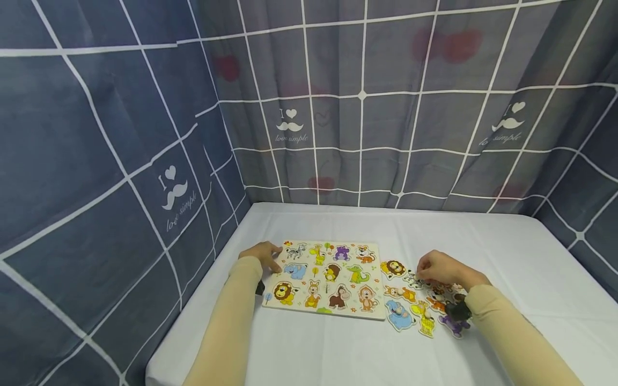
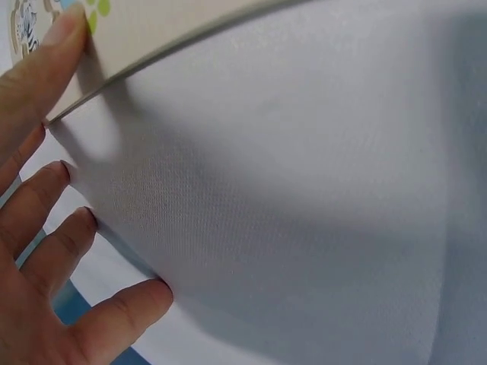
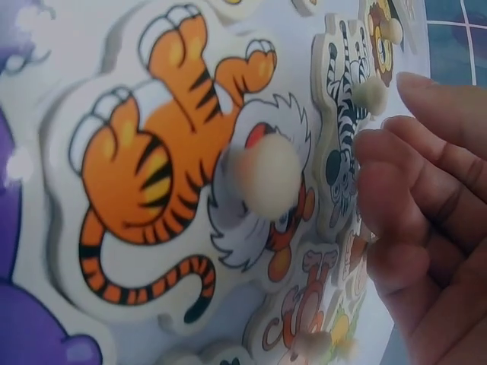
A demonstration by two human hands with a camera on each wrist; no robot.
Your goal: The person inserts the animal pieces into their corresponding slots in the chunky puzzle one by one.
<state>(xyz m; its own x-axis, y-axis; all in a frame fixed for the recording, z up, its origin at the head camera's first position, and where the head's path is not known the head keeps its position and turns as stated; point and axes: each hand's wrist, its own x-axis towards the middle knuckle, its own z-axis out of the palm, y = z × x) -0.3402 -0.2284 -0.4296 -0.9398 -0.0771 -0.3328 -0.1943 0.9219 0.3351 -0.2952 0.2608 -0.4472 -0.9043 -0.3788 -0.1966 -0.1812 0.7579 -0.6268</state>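
Observation:
A wooden animal puzzle board (image 1: 299, 306) lies flat on the white table. My left hand (image 1: 263, 254) rests at its far left corner. In the left wrist view the straight fingers (image 2: 46, 190) spread on the cloth and one fingertip touches the board's edge (image 2: 167, 30). My right hand (image 1: 436, 267) hovers over loose animal pieces right of the board. Its fingers (image 3: 411, 190) reach beside the zebra piece (image 3: 342, 129) and its knob, which stands free. A tiger piece (image 3: 175, 175) lies just next to it. The zebra piece (image 1: 412, 279) sits under the right fingertips.
Loose pieces lie between board and right arm: a lion (image 1: 393, 268), a blue elephant (image 1: 399, 316), a giraffe (image 1: 425, 319), a purple hippo (image 1: 454, 324). Grey checked curtains (image 1: 362, 107) wall the table on three sides. White cloth (image 1: 531, 268) stretches to the right.

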